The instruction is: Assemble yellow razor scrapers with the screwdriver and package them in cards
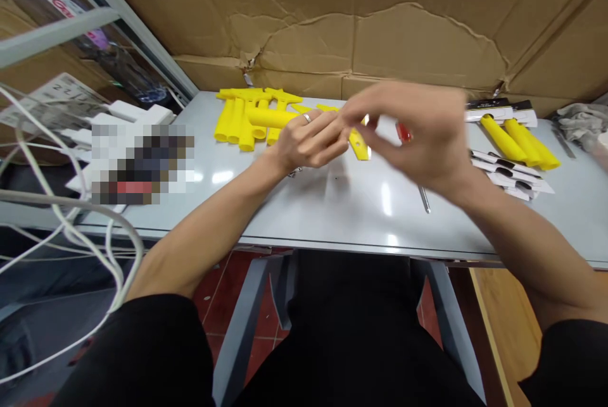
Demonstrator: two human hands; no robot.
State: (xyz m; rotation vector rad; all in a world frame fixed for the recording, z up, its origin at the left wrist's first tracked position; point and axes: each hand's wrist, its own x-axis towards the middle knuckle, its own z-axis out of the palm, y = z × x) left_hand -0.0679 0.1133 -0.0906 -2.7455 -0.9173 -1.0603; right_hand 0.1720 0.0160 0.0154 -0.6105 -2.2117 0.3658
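Note:
My left hand is closed, palm down, around a yellow plastic piece. Its tube-shaped part sticks out on the left of the fist, and a flat yellow end with holes shows on the right. My right hand is blurred by motion, thumb and fingers bent together at the left fingertips; whatever is between them is hidden. A screwdriver lies on the table behind the right hand, with its red handle and metal shaft partly showing. Small metal bits sit under my left wrist.
Several yellow T-shaped plastic pieces are piled at the back left. At right lie yellow tubes and white-and-black packaging cards. White boxes and loose white cables crowd the left. Cardboard walls the table's back edge.

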